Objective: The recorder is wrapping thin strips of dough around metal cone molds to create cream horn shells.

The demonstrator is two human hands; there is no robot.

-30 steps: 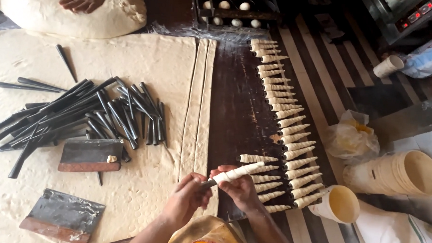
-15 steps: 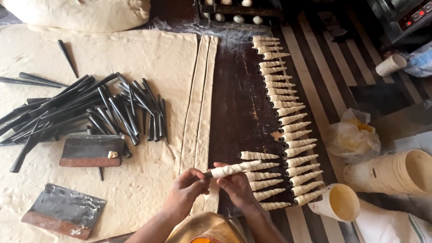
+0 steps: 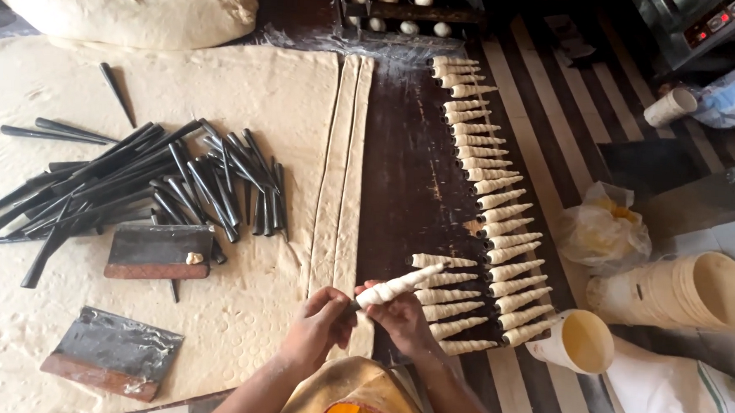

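Gripping a dough-wrapped cone (image 3: 397, 287) between both hands, a person works at a floured bench seen from above. The left hand (image 3: 317, 328) is closed around the cone's narrow dark end, fingers curled tight, while the right hand (image 3: 400, 319) cups the shaft from beneath, its fingers wrapped against the pale spiral of dough. The cone is held just above the bench edge, tilted with its wide end pointing up and to the right, towards the short row of finished cones (image 3: 446, 305) lying on the dark wooden board (image 3: 401, 191). A longer row of wrapped cones (image 3: 484, 187) runs up the board's right side to a black rack of dough balls (image 3: 401, 10) at the top.

To the left of the hands, a rolled sheet of dough (image 3: 224, 85) covers the bench, with two cut dough strips (image 3: 344, 172) lying side by side along its right edge. A heap of bare black metal cones (image 3: 137, 188) rests on the sheet. Beside the heap lies a bench scraper (image 3: 159, 251) with a wooden handle, and a second scraper (image 3: 113, 352) sits nearer the bench's lower edge. A large mound of dough (image 3: 128, 6) fills the top left corner. To the right stand a paper cup (image 3: 576, 341), a stack of paper cups (image 3: 686, 291) on its side, and a crumpled plastic bag (image 3: 602, 229).
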